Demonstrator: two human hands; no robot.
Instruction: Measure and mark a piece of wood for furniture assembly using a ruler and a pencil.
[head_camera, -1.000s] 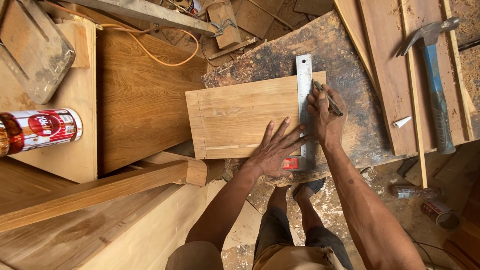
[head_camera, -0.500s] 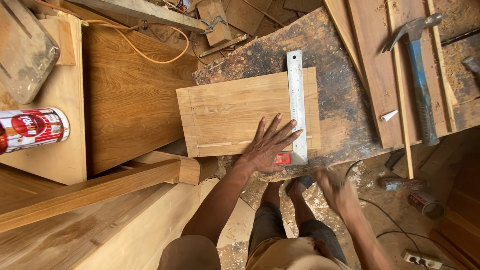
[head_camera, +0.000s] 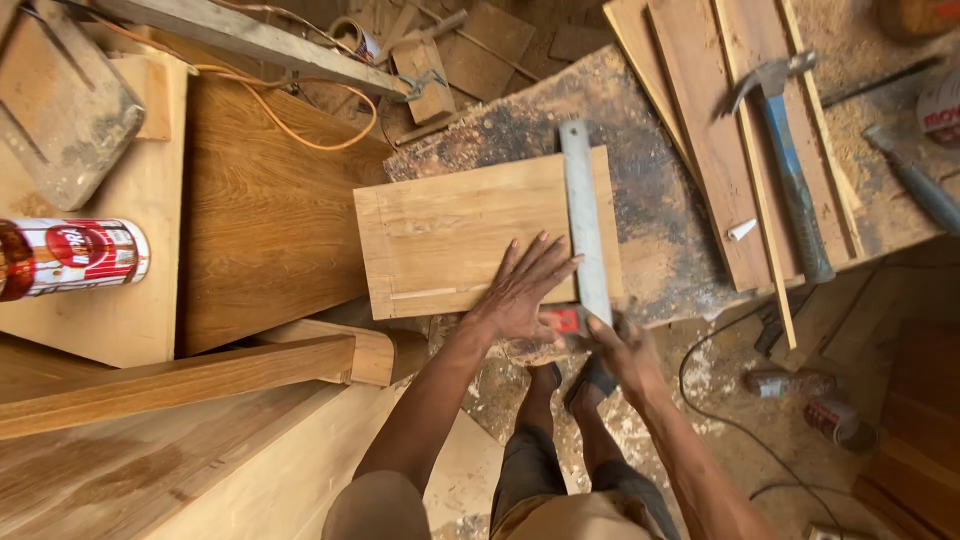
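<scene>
The left hand (head_camera: 525, 295) is pressing flat, fingers spread wide, on the wooden panel (head_camera: 455, 235) lying on the tabletop (head_camera: 660, 240), while the right hand (head_camera: 625, 350) is gripping the metal square (head_camera: 583, 220) (laid across the panel) at its near end.

- I'm looking down into a woodworking shop, rough and well used.
- The scarred, stained workbench (head_camera: 660, 220) carries a pale wooden panel (head_camera: 450, 240) with a metal square (head_camera: 583, 215) laid across it.
- A claw hammer (head_camera: 785, 150) with a blue handle lies on stacked planks (head_camera: 700, 110) beside it.
- Sawdust and offcuts cover the ground (head_camera: 720, 400).
- Large timber boards (head_camera: 260, 230), an orange cord (head_camera: 300, 110) and a red-and-white can (head_camera: 80, 257) sit close by.
</scene>
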